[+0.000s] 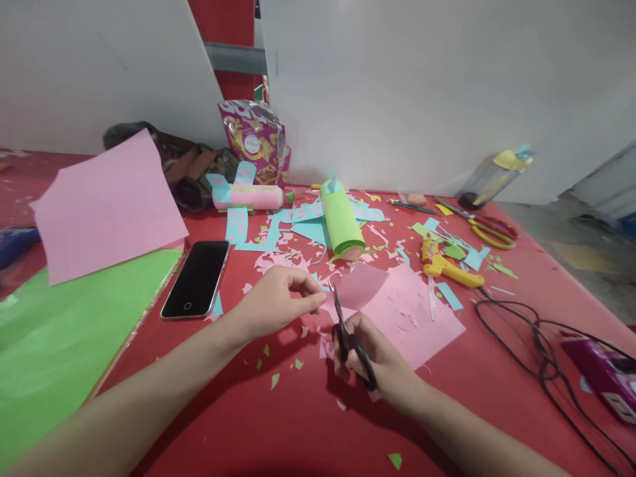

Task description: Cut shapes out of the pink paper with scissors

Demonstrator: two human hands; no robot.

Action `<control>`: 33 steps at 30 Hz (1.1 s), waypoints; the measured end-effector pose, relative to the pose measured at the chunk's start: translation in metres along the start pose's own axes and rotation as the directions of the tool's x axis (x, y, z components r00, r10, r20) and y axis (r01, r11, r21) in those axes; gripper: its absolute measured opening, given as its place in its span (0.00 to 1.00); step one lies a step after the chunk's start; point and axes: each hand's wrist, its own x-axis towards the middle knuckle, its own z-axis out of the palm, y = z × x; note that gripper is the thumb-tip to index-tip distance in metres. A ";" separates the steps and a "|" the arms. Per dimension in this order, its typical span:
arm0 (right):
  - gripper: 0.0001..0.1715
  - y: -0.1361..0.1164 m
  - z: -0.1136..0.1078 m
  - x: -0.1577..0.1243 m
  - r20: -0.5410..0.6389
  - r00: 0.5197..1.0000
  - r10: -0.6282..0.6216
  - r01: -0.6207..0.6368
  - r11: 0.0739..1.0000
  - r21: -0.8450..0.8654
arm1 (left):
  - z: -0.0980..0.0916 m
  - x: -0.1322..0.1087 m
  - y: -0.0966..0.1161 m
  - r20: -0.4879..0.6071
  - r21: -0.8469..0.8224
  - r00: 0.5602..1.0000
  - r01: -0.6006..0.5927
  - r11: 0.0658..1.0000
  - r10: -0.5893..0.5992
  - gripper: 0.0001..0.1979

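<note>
My right hand (365, 351) is closed round the handles of black scissors (360, 358), whose blades are slightly parted and point away. Left of the blade tips, my left hand (281, 298) pinches at its fingertips something too small to make out, perhaps a pink scrap. Beyond the scissors lie sheets of pink paper (422, 318) with small scraps on them. A green paper tube (342, 222) with blue wings and a pink paper tube (248, 197) with blue pieces rest farther back.
A phone (197, 279) lies left of my left hand, beside green paper (89, 311) and a large pink sheet (112, 205). At right are a yellow glue gun (452, 270), its black cable, yellow-red scissors (491, 230), a bottle (494, 179) and a purple power strip (603, 377).
</note>
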 end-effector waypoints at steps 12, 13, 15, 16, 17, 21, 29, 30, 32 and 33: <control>0.23 0.002 0.002 -0.001 -0.021 1.000 -0.002 0.002 0.999 0.037 | -0.006 0.002 0.002 0.092 0.023 0.995 0.038 0.999 -0.040 0.08; 0.24 0.001 0.003 -0.001 -0.027 1.000 0.013 -0.012 0.999 0.038 | -0.006 0.002 0.002 0.099 0.024 0.994 0.044 0.999 -0.046 0.09; 0.25 -0.001 0.003 -0.001 -0.051 0.998 0.038 -0.036 0.999 0.037 | -0.007 0.003 0.002 0.106 0.032 0.993 0.055 0.998 -0.059 0.09; 0.25 -0.002 0.003 -0.001 -0.063 0.997 0.043 -0.041 0.999 0.035 | -0.007 0.004 0.001 0.106 0.037 0.993 0.057 0.998 -0.060 0.09; 0.25 -0.003 0.003 -0.001 -0.077 0.996 0.040 -0.038 0.999 0.036 | -0.007 0.004 0.000 0.105 0.043 0.993 0.055 0.998 -0.060 0.09; 0.26 -0.003 0.002 0.001 -0.137 0.990 -0.011 0.020 0.997 0.069 | -0.006 0.005 -0.001 0.143 0.072 0.988 0.052 0.996 -0.062 0.08; 0.25 -0.007 -0.001 0.001 -0.213 0.968 -0.130 0.143 0.989 0.047 | 0.012 -0.001 -0.003 0.365 0.116 0.929 0.015 0.993 -0.057 0.09; 0.24 -0.008 -0.002 0.001 -0.225 0.966 -0.129 0.138 0.990 0.025 | 0.015 -0.002 -0.003 0.373 0.123 0.926 0.007 0.992 -0.053 0.10; 0.23 -0.007 -0.002 0.000 -0.237 0.964 -0.123 0.122 0.992 -0.019 | 0.020 -0.003 -0.003 0.381 0.137 0.923 -0.003 0.991 -0.050 0.11; 0.23 -0.007 -0.002 0.000 -0.236 0.964 -0.120 0.114 0.993 -0.041 | 0.021 -0.004 -0.003 0.384 0.140 0.922 -0.003 0.990 -0.051 0.11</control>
